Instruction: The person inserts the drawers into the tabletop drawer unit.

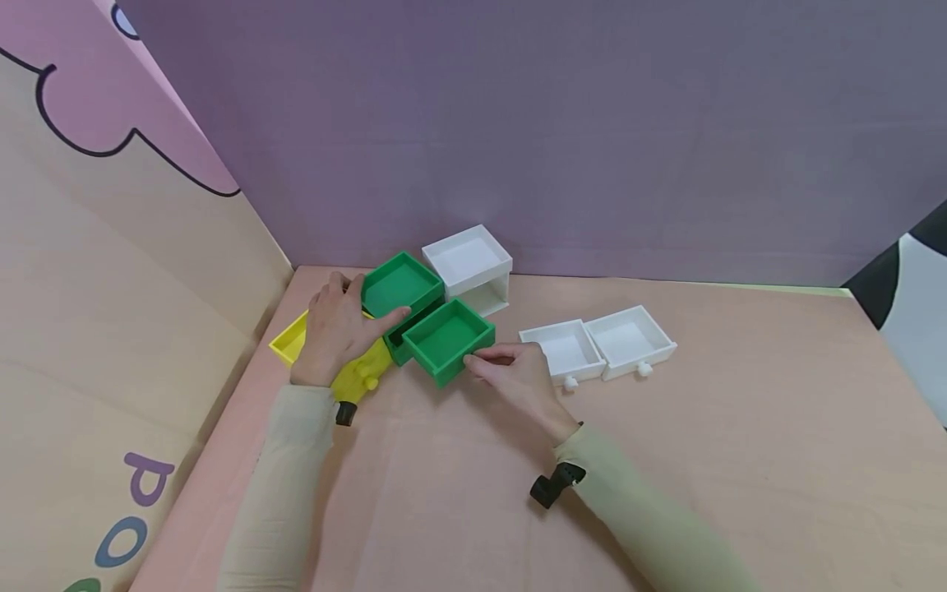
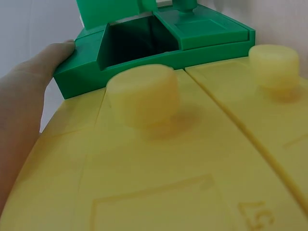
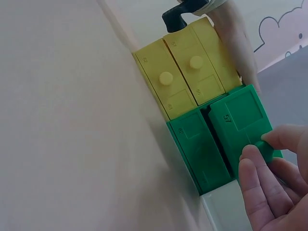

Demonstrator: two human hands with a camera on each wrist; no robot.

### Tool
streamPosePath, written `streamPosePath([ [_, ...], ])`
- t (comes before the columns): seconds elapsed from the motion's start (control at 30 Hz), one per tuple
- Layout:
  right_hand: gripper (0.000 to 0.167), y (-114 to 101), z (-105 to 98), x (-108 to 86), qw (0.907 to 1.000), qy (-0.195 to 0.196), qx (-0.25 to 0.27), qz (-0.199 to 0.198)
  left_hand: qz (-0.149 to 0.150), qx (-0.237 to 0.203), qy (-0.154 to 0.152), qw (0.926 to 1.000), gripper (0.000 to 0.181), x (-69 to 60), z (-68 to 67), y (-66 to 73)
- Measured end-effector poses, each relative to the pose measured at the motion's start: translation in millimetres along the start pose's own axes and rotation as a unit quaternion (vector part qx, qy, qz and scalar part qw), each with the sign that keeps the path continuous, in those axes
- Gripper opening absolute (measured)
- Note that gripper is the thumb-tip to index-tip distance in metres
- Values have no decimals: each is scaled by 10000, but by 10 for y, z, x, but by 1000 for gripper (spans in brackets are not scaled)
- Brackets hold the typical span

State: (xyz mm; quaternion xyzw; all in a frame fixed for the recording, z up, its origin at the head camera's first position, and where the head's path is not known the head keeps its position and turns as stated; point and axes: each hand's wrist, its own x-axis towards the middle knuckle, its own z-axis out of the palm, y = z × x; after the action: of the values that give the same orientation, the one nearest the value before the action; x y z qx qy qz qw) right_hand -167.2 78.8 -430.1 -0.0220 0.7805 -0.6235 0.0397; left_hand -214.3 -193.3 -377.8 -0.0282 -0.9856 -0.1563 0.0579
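Note:
In the head view a green drawer cabinet (image 1: 403,284) stands between a yellow cabinet (image 1: 360,370) and a white one. My left hand (image 1: 339,325) holds the green cabinet at its top, the thumb along the front edge and the fingers at the left side. My right hand (image 1: 518,378) pinches the knob of a shallow green drawer (image 1: 447,339), which sits tilted at the front of that cabinet. A dark upper opening (image 2: 137,41) shows in the left wrist view. Beside it, a second green drawer (image 3: 202,154) is in its slot.
The white cabinet (image 1: 469,259) has an open front. Two white drawers (image 1: 565,349) with round knobs lie side by side to its right on the pink surface. Yellow knobs (image 2: 143,94) stick out from the yellow cabinet. A purple wall (image 1: 555,140) rises behind.

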Motion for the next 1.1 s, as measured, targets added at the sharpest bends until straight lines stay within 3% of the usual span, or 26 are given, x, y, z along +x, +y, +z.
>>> streamPosePath([
  [0.57, 16, 33, 172, 4, 9991, 2, -340, -252, 21, 11, 39, 10000, 99, -2, 0, 4],
  [1.1, 16, 22, 242, 144, 9985, 18, -493, -236, -8, -3, -5, 10000, 100, -13, 4, -3],
])
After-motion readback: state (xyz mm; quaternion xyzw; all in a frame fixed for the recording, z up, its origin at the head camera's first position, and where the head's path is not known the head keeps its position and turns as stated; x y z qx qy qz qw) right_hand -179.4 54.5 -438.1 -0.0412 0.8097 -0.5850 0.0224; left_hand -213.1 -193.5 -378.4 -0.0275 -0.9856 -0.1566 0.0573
